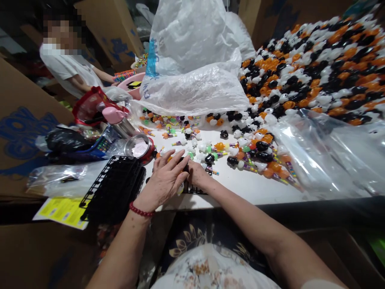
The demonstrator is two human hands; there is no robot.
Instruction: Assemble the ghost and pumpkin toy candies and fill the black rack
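My left hand (168,180), with a dark red bead bracelet at the wrist, lies palm down at the table's front edge, fingers stretched and apart. Against it is my right hand (198,176), its fingertips hidden behind the left. Under both hands shows part of a black plastic rack (195,189); what the fingers touch in it is mostly covered. Just beyond them lie small candy-filled tubes with moulded tops, among them an orange-topped tube (222,146) and a black top (209,158). A stack of black racks (112,188) sits left of my left hand.
A large heap of orange, black and white tops (319,68) rises at right, beside clear plastic bags (313,152). A white sack (195,84) stands at the back. Left are a round tin (150,150), a pink-lidded flask (120,120) and another person (72,68) at work.
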